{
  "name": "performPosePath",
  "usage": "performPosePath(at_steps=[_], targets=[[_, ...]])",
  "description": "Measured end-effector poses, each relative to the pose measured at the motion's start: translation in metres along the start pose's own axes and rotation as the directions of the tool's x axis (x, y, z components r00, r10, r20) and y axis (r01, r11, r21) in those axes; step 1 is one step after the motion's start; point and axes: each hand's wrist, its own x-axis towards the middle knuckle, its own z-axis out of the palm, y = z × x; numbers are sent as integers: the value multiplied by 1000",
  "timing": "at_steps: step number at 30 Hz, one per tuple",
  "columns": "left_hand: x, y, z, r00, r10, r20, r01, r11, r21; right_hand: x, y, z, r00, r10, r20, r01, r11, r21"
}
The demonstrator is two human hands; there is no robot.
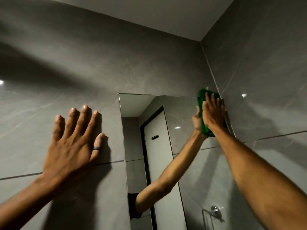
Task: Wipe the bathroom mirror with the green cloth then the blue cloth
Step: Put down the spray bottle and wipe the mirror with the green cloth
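A frameless mirror [159, 113] hangs on the grey tiled wall, tall and narrow. My right hand [214, 112] presses the green cloth [201, 98] flat against the mirror's top right corner, fingers stretched upward over it. The cloth shows above and below the palm. My left hand [74, 143] lies flat on the wall tile left of the mirror, fingers spread, a ring on the thumb, holding nothing. The mirror reflects my right arm and the cloth. No blue cloth is in view.
A side wall [265, 72] meets the mirror wall in a corner right beside the cloth. The mirror reflects a white door with a black hook rack [154, 137] and a chrome towel fitting [215, 211]. The ceiling [166, 15] is close above.
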Motion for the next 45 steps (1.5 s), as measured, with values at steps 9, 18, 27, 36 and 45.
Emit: performPosePath(at_steps=[9,18,27,36,45], targets=[[1,-1,2,1000,13,-26,-13,1000,8,-22,-25,5,1000,-5,-14,6,999,34],[-1,1,6,999,-17,-28,17,1000,-23,-144,-174,23,945,-326,30,326,945,19],[-66,49,23,1000,-16,-12,16,998,-56,-240,-127,25,883,-463,77,451,883,133],[-91,70,39,996,45,-74,-45,999,2,-183,54,7,999,-41,34,39,998,59],[-91,71,42,995,48,-88,-51,998,-34,-243,78,4,989,148,23,-149,988,50]])
